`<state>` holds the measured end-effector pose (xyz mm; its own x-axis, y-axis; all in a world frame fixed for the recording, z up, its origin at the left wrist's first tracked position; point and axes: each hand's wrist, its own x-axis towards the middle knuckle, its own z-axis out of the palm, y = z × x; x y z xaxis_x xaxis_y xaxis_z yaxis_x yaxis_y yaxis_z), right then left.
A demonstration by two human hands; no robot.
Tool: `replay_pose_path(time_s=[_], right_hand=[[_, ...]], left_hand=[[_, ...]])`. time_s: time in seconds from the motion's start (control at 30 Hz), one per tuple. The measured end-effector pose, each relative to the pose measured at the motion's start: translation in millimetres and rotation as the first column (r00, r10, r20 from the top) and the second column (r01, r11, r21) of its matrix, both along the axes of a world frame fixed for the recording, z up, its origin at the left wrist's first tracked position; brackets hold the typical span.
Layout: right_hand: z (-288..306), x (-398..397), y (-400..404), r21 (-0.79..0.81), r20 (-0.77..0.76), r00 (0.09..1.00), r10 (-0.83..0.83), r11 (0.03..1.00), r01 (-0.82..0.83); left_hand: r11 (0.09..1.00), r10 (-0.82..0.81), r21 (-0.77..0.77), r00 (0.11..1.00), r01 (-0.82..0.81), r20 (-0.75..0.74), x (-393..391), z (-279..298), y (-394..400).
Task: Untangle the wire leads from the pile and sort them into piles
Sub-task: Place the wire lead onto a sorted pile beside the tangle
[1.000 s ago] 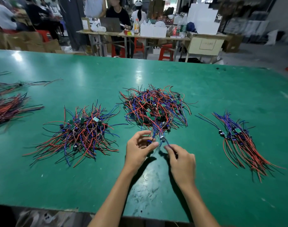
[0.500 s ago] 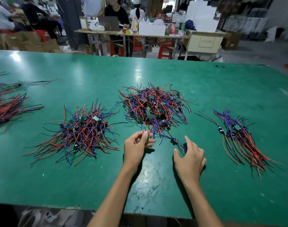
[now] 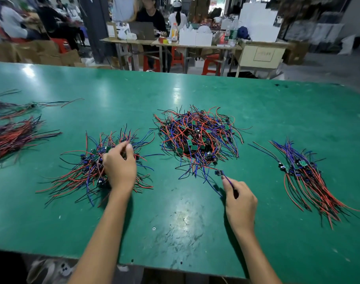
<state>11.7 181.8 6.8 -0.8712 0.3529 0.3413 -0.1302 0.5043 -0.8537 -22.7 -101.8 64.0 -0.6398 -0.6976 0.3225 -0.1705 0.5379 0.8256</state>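
A tangled pile of red, blue and black wire leads with small green boards (image 3: 197, 136) lies mid-table. My right hand (image 3: 239, 201) pinches the blue wires of one lead (image 3: 219, 172) drawn out of that pile's near edge. A second, looser pile (image 3: 89, 169) lies to the left; my left hand (image 3: 119, 167) rests on it with fingers curled into the wires, and whether they hold any lead stays hidden. A combed, aligned pile (image 3: 306, 177) lies at the right.
The green table (image 3: 175, 222) ends just below my forearms. More bundled leads (image 3: 11, 136) lie at the far left edge. Behind the table stand other work tables, red stools, cartons, and several people.
My left hand moved from the middle pile leftward onto the left pile. My right hand, open half a second ago, now pinches the pulled-out lead's wires.
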Motion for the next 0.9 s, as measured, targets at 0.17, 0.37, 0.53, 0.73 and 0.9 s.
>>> replay_pose_path(time_s=[0.17, 0.37, 0.53, 0.73, 0.9], right_hand=[[7.5, 4.1, -4.7, -0.037, -0.080, 0.994, 0.077, 0.996, -0.080], [6.1, 9.6, -4.3, 0.075, -0.236, 0.956, 0.177, 0.984, -0.164], [6.6, 10.8, 0.1, 0.015, -0.287, 0.954, 0.088, 0.996, -0.087], [7.7, 11.3, -3.1, 0.132, -0.264, 0.938, -0.227, 0.954, 0.268], [7.2, 14.4, -7.0, 0.264, -0.235, 0.969, 0.072, 0.965, -0.008]], left_hand=[[0.938, -0.065, -0.337, 0.997, 0.075, 0.039, 16.4, 10.8, 26.0], [0.482, -0.791, -0.376, 0.577, 0.791, 0.202, 30.8, 2.8, 114.1], [0.517, -0.852, -0.073, 0.521, 0.853, 0.046, 23.6, 9.4, 127.0], [0.517, -0.850, 0.180, 0.527, 0.837, -0.011, 19.6, 18.1, 112.9], [0.564, -0.773, 0.346, 0.626, 0.750, -0.097, 22.5, 4.9, 113.0]])
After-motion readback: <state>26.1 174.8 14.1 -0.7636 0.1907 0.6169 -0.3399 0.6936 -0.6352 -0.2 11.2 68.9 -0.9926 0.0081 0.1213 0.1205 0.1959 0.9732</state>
